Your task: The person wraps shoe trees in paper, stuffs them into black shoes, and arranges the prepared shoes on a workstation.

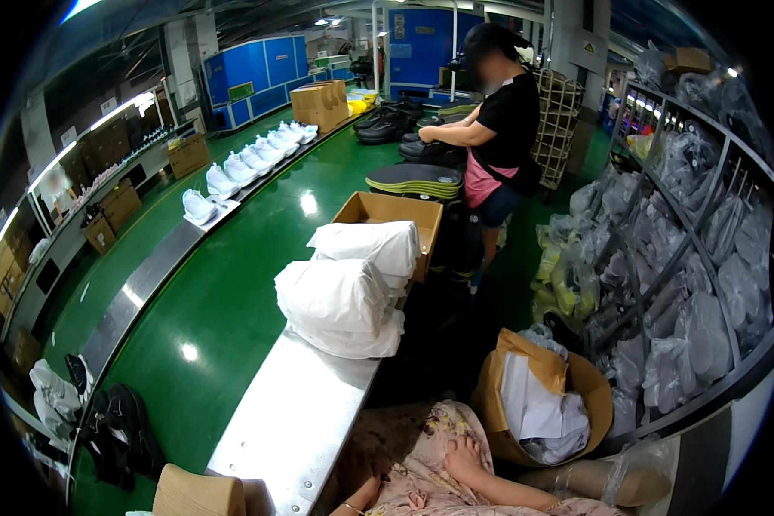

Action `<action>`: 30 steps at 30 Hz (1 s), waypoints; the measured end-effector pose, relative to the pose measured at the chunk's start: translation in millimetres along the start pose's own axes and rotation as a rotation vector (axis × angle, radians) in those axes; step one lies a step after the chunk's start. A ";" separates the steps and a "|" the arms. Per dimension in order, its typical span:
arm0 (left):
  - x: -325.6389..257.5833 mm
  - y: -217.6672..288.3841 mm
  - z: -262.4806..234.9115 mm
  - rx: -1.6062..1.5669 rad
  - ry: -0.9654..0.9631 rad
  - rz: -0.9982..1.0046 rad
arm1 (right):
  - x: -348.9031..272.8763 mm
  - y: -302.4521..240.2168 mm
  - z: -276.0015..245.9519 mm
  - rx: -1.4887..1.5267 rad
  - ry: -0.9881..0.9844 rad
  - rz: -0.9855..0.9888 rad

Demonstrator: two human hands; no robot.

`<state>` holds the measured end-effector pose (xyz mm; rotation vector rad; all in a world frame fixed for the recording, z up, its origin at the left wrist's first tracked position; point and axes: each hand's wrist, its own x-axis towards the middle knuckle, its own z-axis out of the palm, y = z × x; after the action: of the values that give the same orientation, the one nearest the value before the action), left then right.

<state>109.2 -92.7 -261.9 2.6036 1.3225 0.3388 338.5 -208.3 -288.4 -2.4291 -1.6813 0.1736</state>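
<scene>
Both my hands rest on my lap, over a pale pink flowered garment [421, 439]. My right hand [464, 460] lies with its fingers spread flat on the cloth and holds nothing. In shadow beside the metal bench edge, my left hand [361, 482] lies on the lap too. Its fingers look laid out on the cloth, though dimly seen, and nothing shows in them. On the shiny metal bench [275, 404] ahead stand bundles wrapped in white paper [331, 297], apart from both hands. Behind them is an open cardboard box [378, 206].
A co-worker in black [507, 120] handles black shoes [421, 146] beside stacked insoles [413, 179]. White shoes [241, 168] line the green table's [232, 284] far strip. To the right stand a carton of waste paper [598, 404] and a rack of bagged items [692, 206].
</scene>
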 end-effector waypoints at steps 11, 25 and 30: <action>0.1 -1.4 -1.3 -0.033 -0.049 -0.041 | 0.5 -2.2 -4.1 0.003 -0.005 -0.007; 3.8 7.3 -26.8 -0.219 -0.034 0.014 | 1.2 1.5 5.2 -0.074 0.042 -0.030; -2.9 0.8 -4.2 -0.008 0.051 -0.003 | -1.3 -0.4 -1.4 -0.055 0.052 -0.064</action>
<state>106.9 -95.2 -258.0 2.6027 1.3384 0.4123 337.9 -209.4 -287.0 -2.3925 -1.7609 0.0558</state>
